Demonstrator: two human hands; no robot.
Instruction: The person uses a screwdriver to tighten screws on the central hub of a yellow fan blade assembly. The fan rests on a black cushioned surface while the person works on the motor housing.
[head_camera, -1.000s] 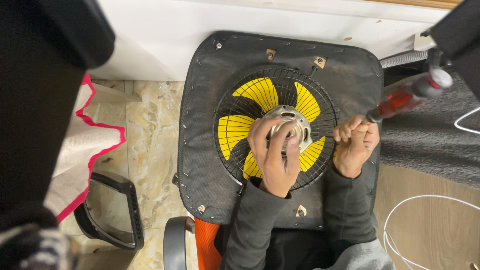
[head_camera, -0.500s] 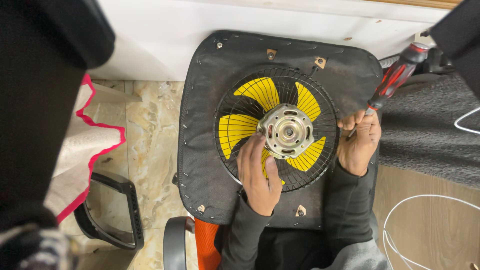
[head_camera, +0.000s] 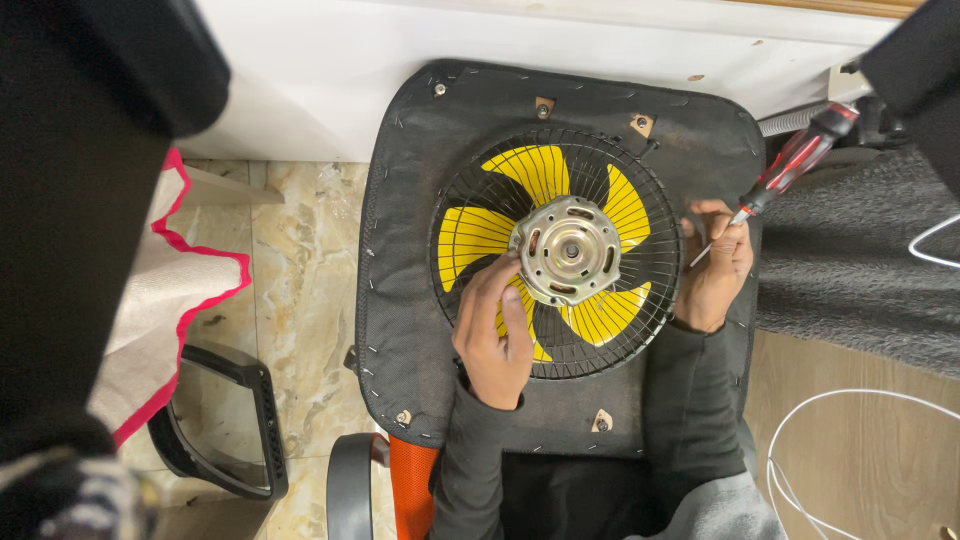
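Note:
A round black wire fan guard (head_camera: 662, 240) with yellow blades (head_camera: 535, 172) behind it lies flat on the upturned black underside of a chair seat (head_camera: 420, 200). A silver metal motor (head_camera: 567, 250) sits at its centre. My left hand (head_camera: 495, 335) rests on the lower left of the guard, fingertips touching the motor's edge. My right hand (head_camera: 715, 265) sits at the guard's right rim and holds a red-and-black screwdriver (head_camera: 790, 165), its handle pointing up and right and its tip down by my fingers.
A white wall or board (head_camera: 560, 45) runs behind the seat. Marble-patterned floor tiles (head_camera: 300, 260) lie to the left with a black chair armrest (head_camera: 215, 430) and pink-edged cloth (head_camera: 170, 280). Grey fabric (head_camera: 860, 270) and a white cable (head_camera: 840, 420) lie on the right.
My left hand slid off the motor down to the guard's lower left, uncovering the motor. My right hand swung the screwdriver handle upward and stayed at the right rim.

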